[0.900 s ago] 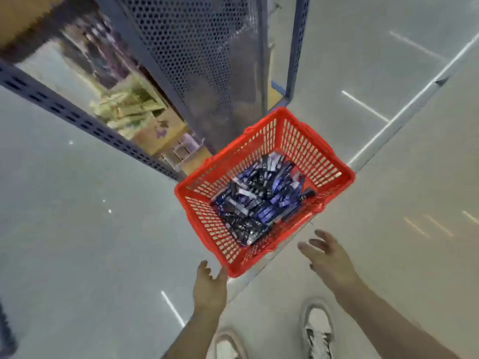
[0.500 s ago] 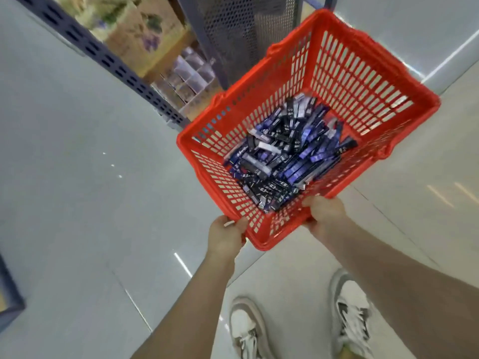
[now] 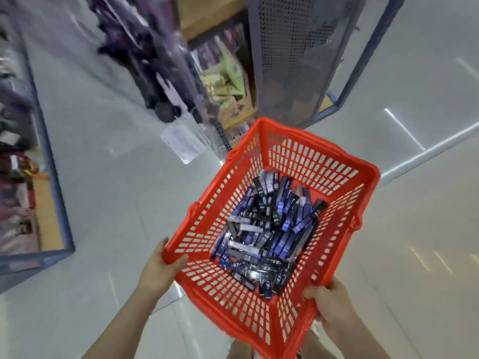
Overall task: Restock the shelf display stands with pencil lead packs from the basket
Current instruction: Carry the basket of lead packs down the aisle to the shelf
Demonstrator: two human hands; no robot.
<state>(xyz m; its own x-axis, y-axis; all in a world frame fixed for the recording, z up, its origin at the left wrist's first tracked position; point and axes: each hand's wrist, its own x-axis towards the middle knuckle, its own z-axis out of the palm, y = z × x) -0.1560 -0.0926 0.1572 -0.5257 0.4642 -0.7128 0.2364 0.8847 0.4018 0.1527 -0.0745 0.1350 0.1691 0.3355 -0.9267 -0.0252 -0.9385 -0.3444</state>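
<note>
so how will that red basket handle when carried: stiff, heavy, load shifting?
Probably stiff: the red basket holds shape gripped only at its near corners by left hand and right hand. Likely light: lattice walls, shallow fill. Loose pencil lead packs would probably slide if tilted.

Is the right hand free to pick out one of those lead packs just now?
Probably not yet. The right hand grips the basket at its near corner and the left hand grips its side rim, so both are busy carrying it. Nothing covers the lead packs, though: the top is open.

The red basket holds heaped pencil lead packs.
</note>
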